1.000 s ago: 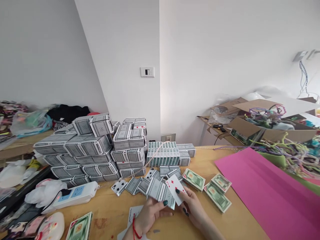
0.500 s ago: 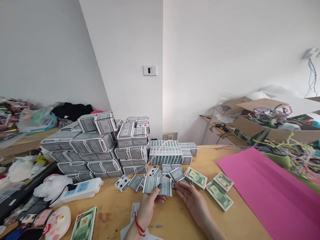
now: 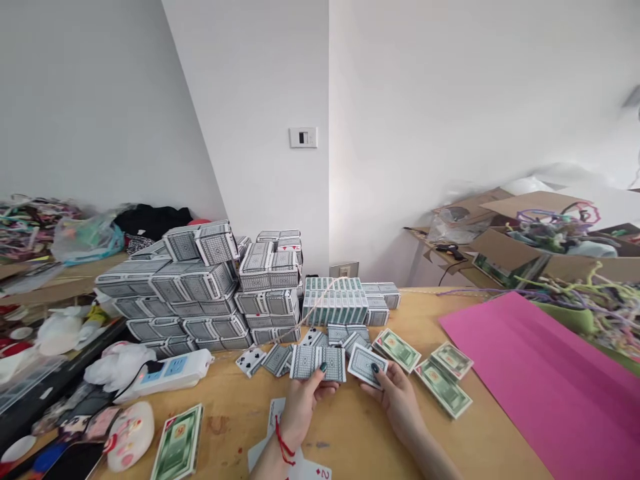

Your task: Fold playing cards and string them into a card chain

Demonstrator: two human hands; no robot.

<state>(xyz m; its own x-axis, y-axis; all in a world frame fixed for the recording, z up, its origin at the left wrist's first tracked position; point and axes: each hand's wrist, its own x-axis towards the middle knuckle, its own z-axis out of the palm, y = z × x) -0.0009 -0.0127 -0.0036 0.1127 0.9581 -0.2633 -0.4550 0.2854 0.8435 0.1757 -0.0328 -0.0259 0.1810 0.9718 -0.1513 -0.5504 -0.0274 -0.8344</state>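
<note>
My left hand [image 3: 300,407] is closed on a small fan of face-down playing cards [image 3: 316,362] with grey patterned backs, held just above the wooden table [image 3: 350,433]. My right hand [image 3: 397,400] pinches a single face-down card [image 3: 367,365] beside that fan. Loose cards [image 3: 280,357] lie scattered just beyond both hands. A large stack of grey card decks [image 3: 200,293] rises at the left, and a row of upright decks [image 3: 335,303] stands behind the loose cards.
Green boxed decks [image 3: 443,383] lie right of my hands, another green box [image 3: 177,450] at the lower left. A pink sheet [image 3: 540,380] covers the right side. A white power strip [image 3: 167,373] sits at the left. Cardboard boxes with coloured cords [image 3: 545,243] stand at the far right.
A second ago my right hand held a face-up diamond card. That hand then opened over the loose cards and now holds a face-down card. The view has shifted slightly left.
</note>
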